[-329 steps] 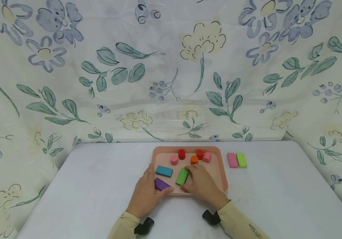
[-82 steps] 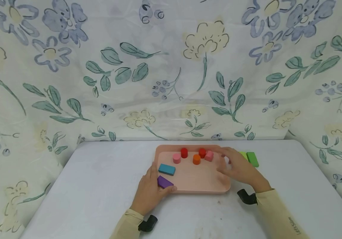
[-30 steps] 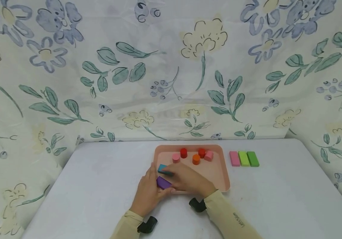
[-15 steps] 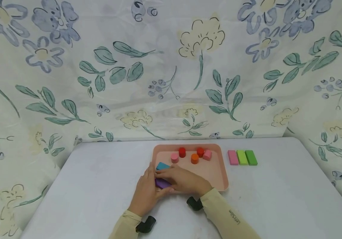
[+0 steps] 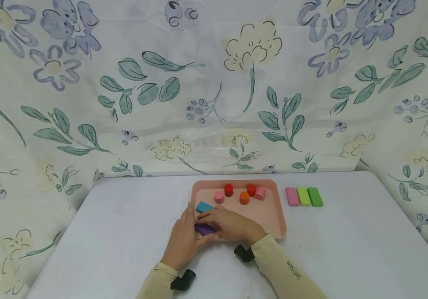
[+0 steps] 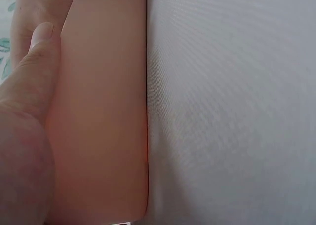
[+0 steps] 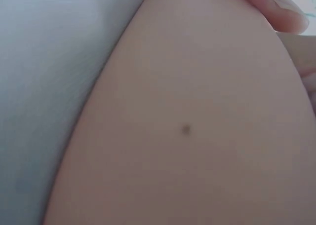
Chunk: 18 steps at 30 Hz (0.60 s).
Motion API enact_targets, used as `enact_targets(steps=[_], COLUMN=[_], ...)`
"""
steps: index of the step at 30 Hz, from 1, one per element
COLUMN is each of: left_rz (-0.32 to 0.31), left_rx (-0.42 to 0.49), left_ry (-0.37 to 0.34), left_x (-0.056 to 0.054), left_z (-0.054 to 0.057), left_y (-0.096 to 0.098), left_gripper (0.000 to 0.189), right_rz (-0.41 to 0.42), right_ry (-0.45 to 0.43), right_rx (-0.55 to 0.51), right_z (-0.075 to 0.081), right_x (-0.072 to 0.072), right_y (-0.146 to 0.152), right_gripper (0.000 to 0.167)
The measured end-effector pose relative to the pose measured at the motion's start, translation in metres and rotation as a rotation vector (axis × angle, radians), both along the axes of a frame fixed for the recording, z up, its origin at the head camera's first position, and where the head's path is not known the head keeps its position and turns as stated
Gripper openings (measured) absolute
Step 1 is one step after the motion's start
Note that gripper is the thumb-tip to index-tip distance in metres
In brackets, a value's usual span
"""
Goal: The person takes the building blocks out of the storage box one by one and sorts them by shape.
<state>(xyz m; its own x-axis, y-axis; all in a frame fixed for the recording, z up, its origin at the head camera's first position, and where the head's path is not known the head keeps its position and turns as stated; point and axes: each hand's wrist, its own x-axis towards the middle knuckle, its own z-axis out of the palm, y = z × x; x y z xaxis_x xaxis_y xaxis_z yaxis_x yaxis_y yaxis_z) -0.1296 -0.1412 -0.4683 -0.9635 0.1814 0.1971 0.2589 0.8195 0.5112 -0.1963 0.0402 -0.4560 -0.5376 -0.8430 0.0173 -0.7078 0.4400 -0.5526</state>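
In the head view a pink tray (image 5: 282, 216) lies on the table with blocks inside. My left hand (image 5: 181, 240) rests against its near left corner, fingers straight along the left side and thumb at the front rim. In the left wrist view that thumb (image 6: 37, 69) lies on the tray wall. My right hand (image 5: 232, 224) reaches into the tray's left part, curled fingers over a purple block (image 5: 204, 229), which it seems to pinch; the thumb contact is hidden. Just beyond those fingers lies a blue rectangular block (image 5: 204, 206), partly covered.
Toward the tray's back stand a pink cylinder (image 5: 219, 197), red cylinders (image 5: 228, 190) and an orange cylinder (image 5: 244, 198), with a pink block (image 5: 260, 193) beside them. Right of the tray, pink (image 5: 292, 197), lime (image 5: 303, 197) and green (image 5: 315, 197) rectangular blocks lie in a row.
The green block went from the tray to the row on the right. My right hand returned, first at the blue block, then slid nearer to the purple one; the blue block shifted slightly back.
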Motion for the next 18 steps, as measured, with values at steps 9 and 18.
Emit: enact_targets(steps=[9,18], left_rz=[-0.002,0.007], left_rx=[-0.007,-0.009], left_ry=[0.010,0.009], left_x=[0.0001,-0.0003], left_z=[-0.0011,-0.0016], left_y=[0.0015,0.0012], left_gripper=[0.115,0.116], right_rz=[-0.060,-0.141], right_ry=[-0.021,0.032], right_rx=[0.025,0.011], right_z=[0.0042,0.0048], right_x=[0.0032,0.0069], right_y=[-0.0001,0.0028], right_gripper=[0.050,0.051])
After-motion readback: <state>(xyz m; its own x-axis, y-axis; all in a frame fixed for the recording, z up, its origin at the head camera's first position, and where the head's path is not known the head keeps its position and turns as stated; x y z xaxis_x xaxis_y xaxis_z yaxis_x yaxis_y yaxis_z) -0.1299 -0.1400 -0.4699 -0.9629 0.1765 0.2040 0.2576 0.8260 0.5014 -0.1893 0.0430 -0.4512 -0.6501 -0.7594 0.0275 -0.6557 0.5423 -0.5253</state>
